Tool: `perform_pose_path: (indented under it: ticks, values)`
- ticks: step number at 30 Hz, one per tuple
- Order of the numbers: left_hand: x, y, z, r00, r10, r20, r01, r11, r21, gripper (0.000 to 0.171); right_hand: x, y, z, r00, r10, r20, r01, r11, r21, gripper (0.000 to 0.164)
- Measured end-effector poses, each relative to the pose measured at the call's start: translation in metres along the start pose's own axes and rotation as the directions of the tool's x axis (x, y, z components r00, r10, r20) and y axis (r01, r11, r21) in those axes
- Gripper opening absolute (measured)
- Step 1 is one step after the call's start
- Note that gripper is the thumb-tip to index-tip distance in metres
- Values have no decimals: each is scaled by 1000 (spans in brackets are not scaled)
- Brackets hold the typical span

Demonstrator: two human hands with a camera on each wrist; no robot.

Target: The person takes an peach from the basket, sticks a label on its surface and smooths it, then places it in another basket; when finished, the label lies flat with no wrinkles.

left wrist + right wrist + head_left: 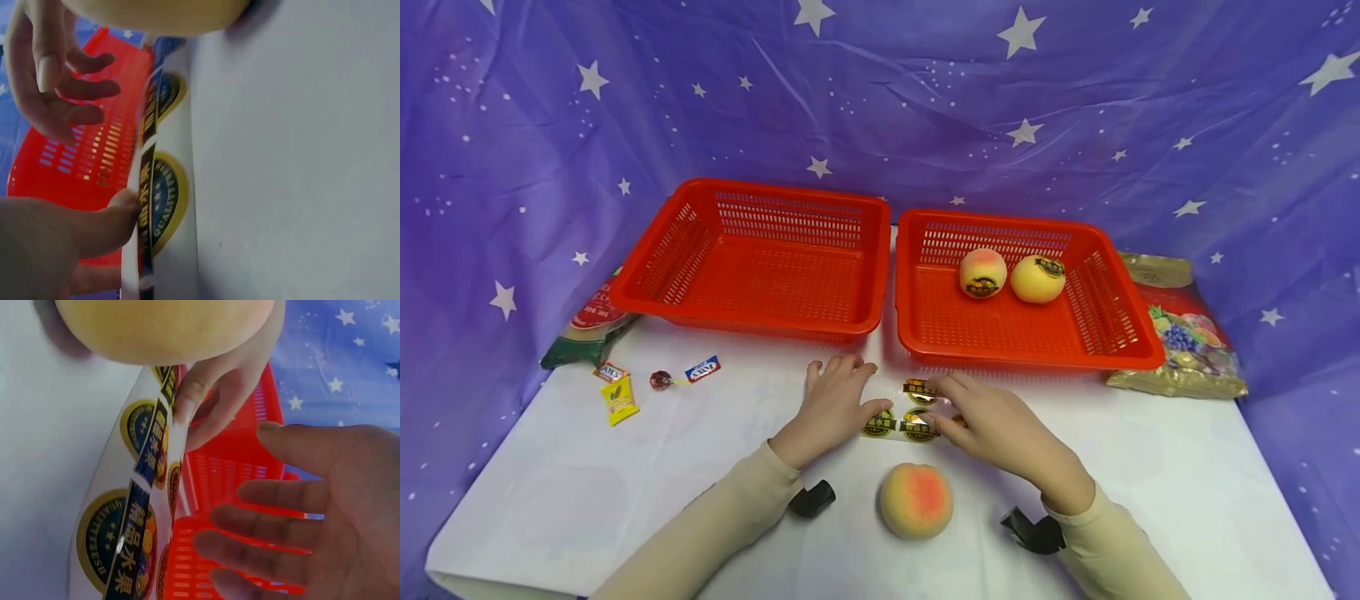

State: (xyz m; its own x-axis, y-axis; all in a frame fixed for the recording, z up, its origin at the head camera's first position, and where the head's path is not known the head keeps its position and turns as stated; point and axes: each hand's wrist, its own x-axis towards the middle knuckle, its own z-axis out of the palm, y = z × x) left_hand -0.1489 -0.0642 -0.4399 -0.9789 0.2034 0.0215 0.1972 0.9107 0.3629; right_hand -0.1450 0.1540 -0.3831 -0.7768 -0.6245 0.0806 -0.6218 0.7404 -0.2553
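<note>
A sticker sheet (917, 426) with black-and-gold round labels lies on the white table between the hands. The left hand (830, 411) has its thumb on the sheet's left edge, its other fingers stretched toward the baskets. In the left wrist view that thumb (103, 226) presses the sheet's edge. The right hand (1000, 423) hovers over the sheet's right side. Its fingers (262, 553) look spread and empty in the right wrist view. In front of the sheet sits a peach (917, 501) with a red blush and no visible label.
Two red baskets stand behind the hands. The right basket (1030, 354) contains two labelled fruits (982, 273); the left basket (752, 323) contains none. Candies (620, 400) and a lollipop (661, 380) lie left. Printed bags lie beside the left (587, 325) and right (1183, 333) baskets.
</note>
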Motion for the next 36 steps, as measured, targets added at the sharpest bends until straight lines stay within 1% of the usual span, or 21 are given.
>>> perform_pose_path:
  ticks: [3,6,9,13,15,17,19,20,21,24,25,26,29,33,36]
  values:
    - [3,-1,-1,999,4,51,-4,1000,4,53,5,2,2,1000,12,1,-12,1000,22,33]
    - [4,-3,-3,998,5,65,-4,1000,-20,50,7,2,4,999,33,3,-33,999,37,31]
    - [5,-5,-5,998,13,69,-8,997,-77,43,8,2,6,999,39,1,-39,998,40,31]
    - [8,-7,-9,994,49,100,-31,985,-171,24,10,2,9,1000,28,-8,-28,999,39,27]
    - [10,-8,-11,985,68,156,-31,972,-233,18,12,1,10,1000,17,-13,-17,999,48,25]
    - [13,-8,-15,969,87,232,-9,948,-317,17,13,0,11,1000,7,-23,-5,999,52,22]
    - [16,-9,-18,939,103,328,54,898,-436,17,14,-3,12,999,-2,-34,4,998,55,21]
    - [17,-10,-19,923,113,369,90,866,-492,19,14,-4,12,999,-6,-38,8,998,58,20]
    - [18,-10,-20,906,127,403,127,827,-547,22,14,-5,12,999,-9,-44,12,999,53,19]
    - [20,-11,-21,861,173,478,217,724,-655,33,13,-8,13,998,-17,-55,19,999,40,19]
    - [20,-11,-21,851,190,489,232,699,-676,37,12,-8,13,998,-20,-56,22,999,39,19]
    - [21,-11,-22,843,204,497,243,680,-692,40,12,-9,13,998,-22,-57,24,999,37,19]
    - [22,-11,-22,822,245,514,281,611,-740,47,11,-10,14,998,-20,-52,21,999,36,21]
    - [23,-10,-23,806,275,525,334,521,-786,54,11,-12,16,999,-3,-41,5,999,46,25]
    - [22,-10,-23,796,294,529,364,467,-806,57,11,-13,17,999,-1,-39,3,998,55,26]
